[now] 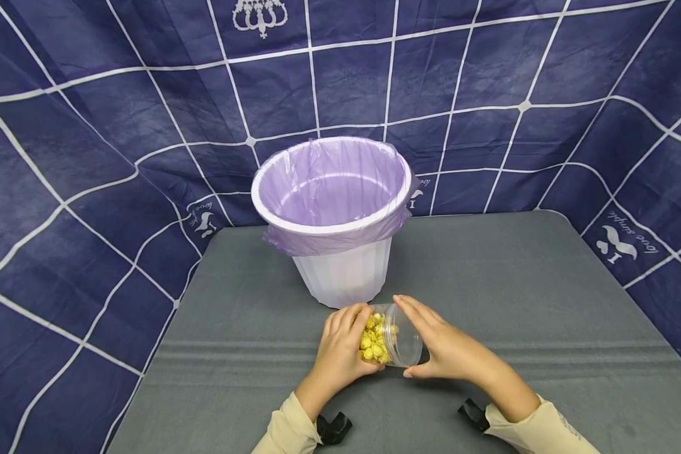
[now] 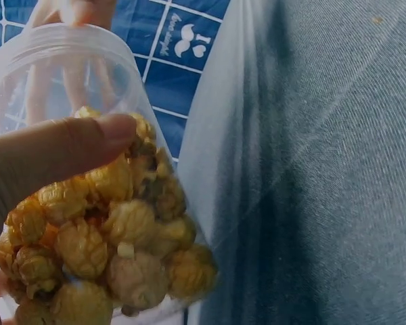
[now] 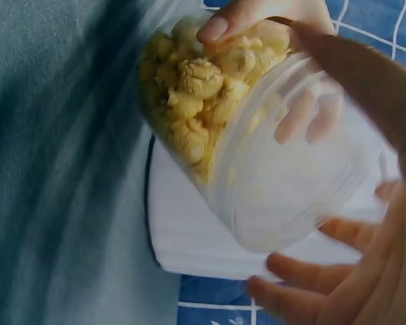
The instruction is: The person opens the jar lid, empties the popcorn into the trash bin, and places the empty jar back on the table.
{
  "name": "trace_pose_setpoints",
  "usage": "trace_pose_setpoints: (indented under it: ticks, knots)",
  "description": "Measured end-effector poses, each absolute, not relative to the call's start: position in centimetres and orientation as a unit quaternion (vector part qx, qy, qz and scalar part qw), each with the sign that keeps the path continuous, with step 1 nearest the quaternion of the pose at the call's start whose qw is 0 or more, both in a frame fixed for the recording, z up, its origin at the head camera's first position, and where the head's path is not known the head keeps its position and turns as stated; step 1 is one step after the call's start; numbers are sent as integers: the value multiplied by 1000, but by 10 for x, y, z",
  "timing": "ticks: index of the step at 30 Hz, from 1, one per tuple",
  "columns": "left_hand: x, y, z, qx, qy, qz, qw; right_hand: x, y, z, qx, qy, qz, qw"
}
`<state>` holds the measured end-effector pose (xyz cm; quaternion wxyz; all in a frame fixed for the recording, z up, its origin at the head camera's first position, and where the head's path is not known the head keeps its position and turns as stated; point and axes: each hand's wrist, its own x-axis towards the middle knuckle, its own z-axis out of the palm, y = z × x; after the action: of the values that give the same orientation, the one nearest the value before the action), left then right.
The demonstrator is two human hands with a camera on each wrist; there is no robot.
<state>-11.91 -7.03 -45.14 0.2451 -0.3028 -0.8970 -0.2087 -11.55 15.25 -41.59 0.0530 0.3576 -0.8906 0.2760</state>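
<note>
A clear plastic jar (image 1: 377, 353) of yellow popcorn (image 2: 88, 244) is tipped on its side over the table, its clear ridged lid end (image 1: 407, 343) facing right. My left hand (image 1: 343, 343) grips the jar's body from the left, the thumb lying across its side in the left wrist view. My right hand (image 1: 445, 340) spans the lid end with fingers and thumb spread, the palm apart from it. In the right wrist view, the right fingers (image 3: 311, 274) are extended, with fingertips right at the lid's rim. The popcorn sits toward the left end.
A white bin (image 1: 343, 271) lined with a thin purple bag (image 1: 335, 195) stands just behind the jar. Grey cloth (image 1: 499, 271) covers the table. Dark blue checked fabric (image 1: 363, 82) rises at the back and both sides. A black strap (image 1: 333, 429) is on the left wrist.
</note>
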Motion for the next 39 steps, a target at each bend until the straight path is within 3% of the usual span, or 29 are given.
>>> trace_pose_setpoints:
  ticks: [7, 12, 19, 25, 30, 39]
  knots:
    - [-121, -71, -456, -300, -899, -199, 250, -108, 147, -414, 252, -918, 306, 5]
    - [-120, -70, -455, -299, -900, -200, 247, -107, 143, -418, 213, -932, 295, 4]
    - [-121, -70, -455, -311, -891, -193, 268, -108, 140, -416, 237, -923, 303, 32]
    - [-121, -73, -454, -317, -892, -192, 258, -113, 145, -416, 326, -897, 289, 77]
    - [-120, -74, -453, -316, -892, -197, 257, -114, 148, -416, 366, -884, 283, 72]
    - [-120, -72, -453, -314, -887, -198, 276, -98, 137, -411, 203, -929, 310, 22]
